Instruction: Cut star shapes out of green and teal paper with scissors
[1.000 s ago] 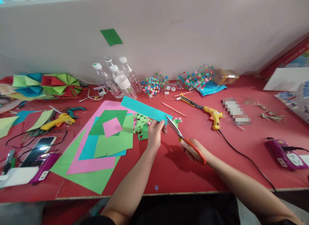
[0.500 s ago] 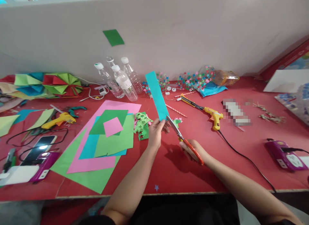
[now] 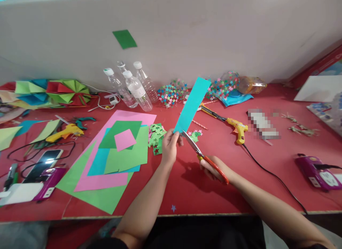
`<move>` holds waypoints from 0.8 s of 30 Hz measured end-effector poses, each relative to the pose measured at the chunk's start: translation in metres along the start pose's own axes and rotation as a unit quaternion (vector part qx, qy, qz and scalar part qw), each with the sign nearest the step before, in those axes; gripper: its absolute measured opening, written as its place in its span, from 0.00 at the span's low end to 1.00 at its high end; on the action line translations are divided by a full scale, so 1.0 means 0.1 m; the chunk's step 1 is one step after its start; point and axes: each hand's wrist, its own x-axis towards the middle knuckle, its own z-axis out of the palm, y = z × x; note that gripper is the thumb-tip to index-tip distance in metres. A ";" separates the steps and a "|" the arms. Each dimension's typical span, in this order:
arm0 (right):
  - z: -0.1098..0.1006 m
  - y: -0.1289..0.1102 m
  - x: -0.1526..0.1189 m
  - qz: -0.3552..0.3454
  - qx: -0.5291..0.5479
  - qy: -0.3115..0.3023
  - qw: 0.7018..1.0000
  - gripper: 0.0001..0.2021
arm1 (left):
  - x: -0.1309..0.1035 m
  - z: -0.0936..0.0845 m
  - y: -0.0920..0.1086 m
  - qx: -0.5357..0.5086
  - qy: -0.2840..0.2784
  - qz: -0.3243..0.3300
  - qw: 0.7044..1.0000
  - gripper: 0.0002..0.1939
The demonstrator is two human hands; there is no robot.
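Note:
A turquoise paper strip (image 3: 192, 104) leans up and to the right, its lower end pinched in my left hand (image 3: 170, 143). My right hand (image 3: 215, 167) is closed around the orange handles of a pair of scissors (image 3: 196, 149). The blades point up and left, with their tips at the strip's lower right edge, just beside my left fingertips. Behind the blades lie small green and pink paper stars (image 3: 196, 135). A pile of light green star cut-outs (image 3: 155, 136) sits to the left of my left hand.
Stacked coloured sheets (image 3: 125, 159) cover the left-centre of the red table (image 3: 149, 202). Clear plastic bottles (image 3: 139, 90) stand against the wall. A yellow glue gun (image 3: 237, 129) lies at right, its cord running to the front edge. Another glue gun (image 3: 65, 132), a phone (image 3: 44, 163) and purple power sockets (image 3: 317, 174) lie around.
The turquoise strip has swung from leaning left to leaning right. My left hand has shifted slightly left, and the scissors' tips now sit at the strip's lower right edge.

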 end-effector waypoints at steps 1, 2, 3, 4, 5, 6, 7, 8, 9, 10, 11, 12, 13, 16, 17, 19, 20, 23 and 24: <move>0.00 0.01 0.00 -0.006 0.002 -0.004 1.000 0.29 | -0.01 0.00 0.01 0.010 -0.008 0.003 1.000 0.10; -0.01 0.02 -0.01 -0.013 0.004 -0.007 1.000 0.29 | -0.01 0.00 0.02 0.018 -0.015 0.005 1.000 0.10; -0.01 0.03 -0.01 -0.018 0.004 -0.008 1.000 0.29 | -0.02 0.00 0.02 0.026 -0.019 0.006 0.999 0.10; -0.02 0.03 -0.01 -0.020 0.005 -0.009 1.000 0.29 | -0.02 0.00 0.02 0.032 -0.021 0.007 0.999 0.10; -0.03 0.04 -0.01 -0.021 0.004 -0.010 1.000 0.29 | -0.03 -0.01 0.03 0.038 -0.022 0.008 0.999 0.11; -0.04 0.04 -0.01 -0.021 0.001 -0.012 1.000 0.29 | -0.03 -0.01 0.03 0.042 -0.023 0.009 0.999 0.11; -0.05 0.04 -0.01 -0.022 -0.004 -0.014 1.000 0.28 | -0.02 -0.01 0.03 0.043 -0.024 0.010 0.999 0.11; -0.06 0.04 -0.01 -0.025 -0.009 -0.014 1.000 0.28 | -0.02 -0.02 0.03 0.043 -0.025 0.010 0.999 0.11; -0.07 0.04 -0.01 -0.029 -0.016 -0.015 0.999 0.28 | -0.02 -0.02 0.03 0.040 -0.027 0.009 0.999 0.11; -0.09 0.04 -0.01 -0.034 -0.022 -0.015 0.999 0.28 | -0.02 -0.02 0.04 0.037 -0.028 0.007 0.999 0.10; -0.10 0.05 -0.01 -0.038 -0.027 -0.015 0.999 0.28 | -0.02 -0.02 0.04 0.035 -0.029 0.005 0.999 0.10; -0.11 0.05 -0.01 -0.041 -0.030 -0.015 0.999 0.28 | -0.02 -0.02 0.05 0.034 -0.030 0.003 0.999 0.10; -0.11 0.06 -0.02 -0.043 -0.032 -0.016 0.998 0.28 | -0.02 -0.02 0.06 0.035 -0.030 0.001 0.999 0.09; -0.12 0.08 -0.02 -0.047 -0.036 -0.018 0.998 0.27 | -0.02 -0.01 0.07 0.037 -0.036 -0.005 0.999 0.10; -0.12 0.08 -0.03 -0.048 -0.037 -0.018 0.998 0.28 | -0.02 -0.01 0.07 0.035 -0.040 -0.007 0.999 0.10; -0.12 0.07 -0.03 -0.050 -0.041 -0.018 0.998 0.28 | -0.01 -0.01 0.06 0.026 -0.049 -0.009 0.998 0.10; -0.11 0.06 -0.03 -0.051 -0.042 -0.020 0.998 0.29 | -0.01 -0.02 0.05 0.019 -0.053 -0.011 0.998 0.10; -0.11 0.03 -0.04 -0.049 -0.038 -0.027 0.998 0.30 | 0.00 -0.02 0.03 -0.002 -0.059 -0.017 0.998 0.09; -0.12 0.02 -0.04 -0.047 -0.036 -0.029 0.998 0.30 | 0.00 -0.02 0.02 -0.007 -0.060 -0.019 0.998 0.09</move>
